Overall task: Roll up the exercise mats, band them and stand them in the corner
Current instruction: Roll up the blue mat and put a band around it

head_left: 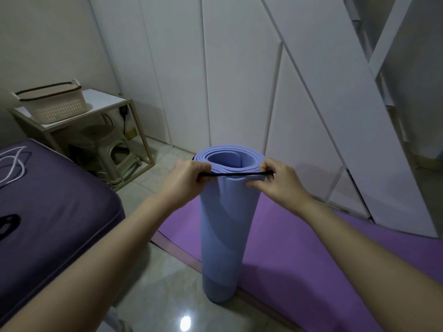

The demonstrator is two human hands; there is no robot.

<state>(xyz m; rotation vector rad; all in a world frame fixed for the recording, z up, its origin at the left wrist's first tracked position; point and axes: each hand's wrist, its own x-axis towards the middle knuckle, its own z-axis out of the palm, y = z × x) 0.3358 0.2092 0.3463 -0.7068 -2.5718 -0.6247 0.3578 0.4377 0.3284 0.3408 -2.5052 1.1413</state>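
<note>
A rolled light-blue exercise mat stands upright on the tiled floor in front of me. A thin black elastic band is stretched across the near side of its top end. My left hand grips the band's left end beside the roll. My right hand pinches the band's right end, with fingers touching the roll's rim. A purple mat lies flat on the floor behind and to the right of the roll.
A bed with a dark purple cover fills the left side, carrying a white cable and another black band. A small white table with a basket stands at the back left, stools beneath. White wardrobe doors line the back.
</note>
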